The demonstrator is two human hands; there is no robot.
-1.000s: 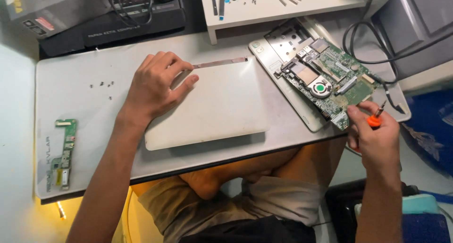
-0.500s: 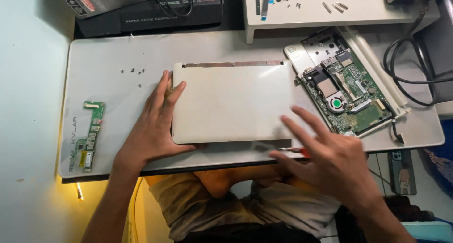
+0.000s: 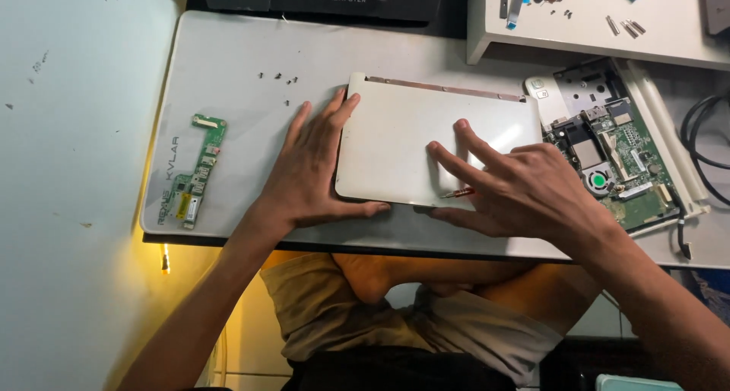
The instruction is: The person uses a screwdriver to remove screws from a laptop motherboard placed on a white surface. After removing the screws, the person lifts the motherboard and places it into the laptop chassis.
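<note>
Two hands rest on the white panel [image 3: 426, 151], which lies flat mid-worktop toward the front edge. Left hand [image 3: 312, 170] is open, fingers spread at the panel's left edge. Right hand [image 3: 517, 189] presses down, fingers spread, a red-tipped tool [image 3: 456, 194] under its fingers. The panel looks thin, light, stiff and smooth; support both side edges.

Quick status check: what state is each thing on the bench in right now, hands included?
White laptop panel: lying flat, both hands on it.
Left hand: open, fingers spread along the panel's left edge.
Right hand: spread on the panel, small red-handled screwdriver tucked under it.
Laptop base: opened, circuit board and fan exposed.
Small green circuit board: removed, lying apart at the left.
Loose screws: scattered on the table.
</note>
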